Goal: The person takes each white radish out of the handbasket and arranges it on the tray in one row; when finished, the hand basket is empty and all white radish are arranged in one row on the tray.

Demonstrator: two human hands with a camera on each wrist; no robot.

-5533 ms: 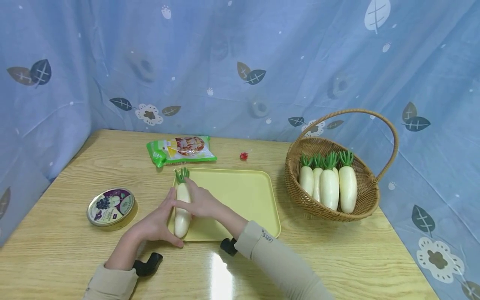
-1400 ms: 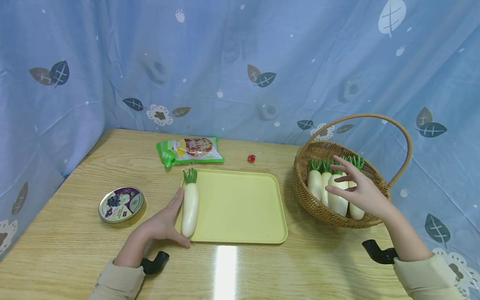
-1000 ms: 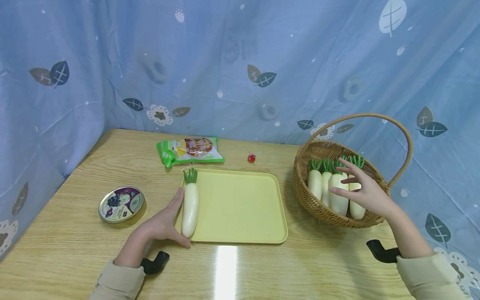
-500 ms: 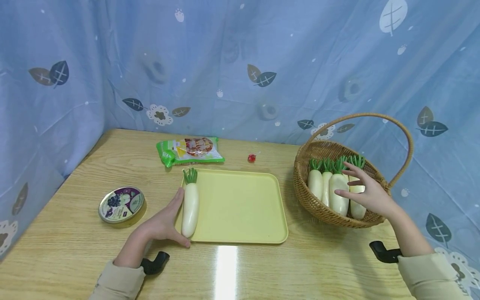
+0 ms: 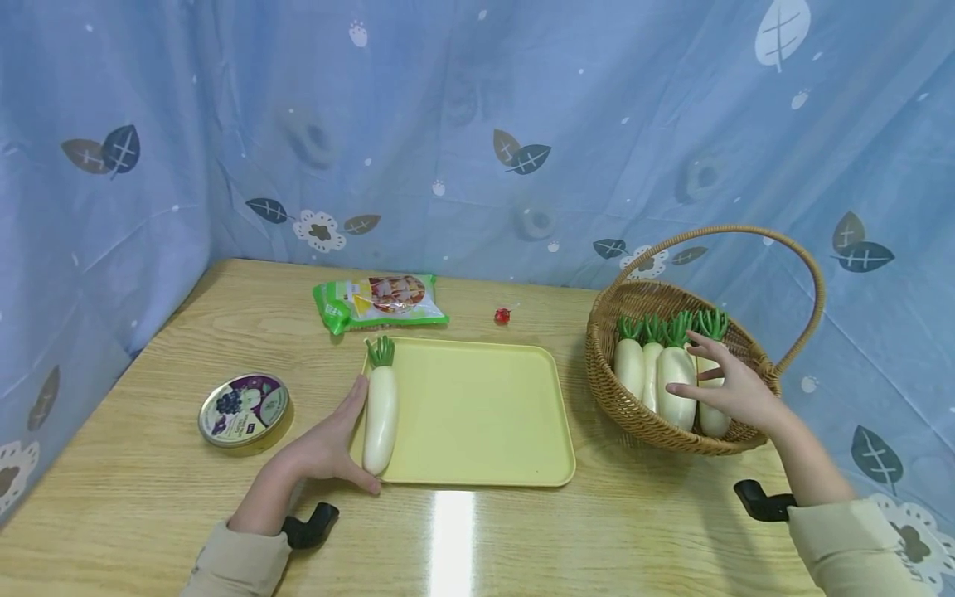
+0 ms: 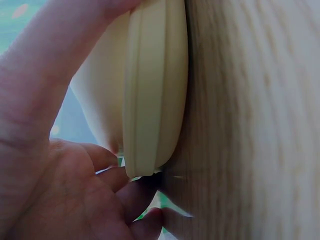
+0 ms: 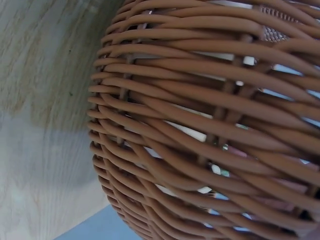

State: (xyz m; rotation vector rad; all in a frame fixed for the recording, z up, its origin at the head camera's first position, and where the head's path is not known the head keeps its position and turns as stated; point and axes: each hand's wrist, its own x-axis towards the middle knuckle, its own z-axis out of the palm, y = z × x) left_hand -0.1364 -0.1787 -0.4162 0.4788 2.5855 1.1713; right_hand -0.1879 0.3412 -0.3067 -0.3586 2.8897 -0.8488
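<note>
In the head view, the left hand [image 5: 324,448] is resting wide against the left edge of the yellow tray [image 5: 477,414], where one white radish [image 5: 381,420] is lying. The right hand [image 5: 739,394], thumb and fingers apart, is reaching over radishes [image 5: 676,416] in the wicker basket [image 5: 619,405] on the right; contact is hard to tell.

In the left wrist view, thumb and fingers are touching the tray.

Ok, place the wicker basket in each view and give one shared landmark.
Head: the wicker basket stands at right on the wood-grain tabletop.
Left wrist: not in it.
Right wrist: its woven wall fills the centre and right.
Landmark: that tabletop, at right in the left wrist view, at left in the right wrist view.
</note>
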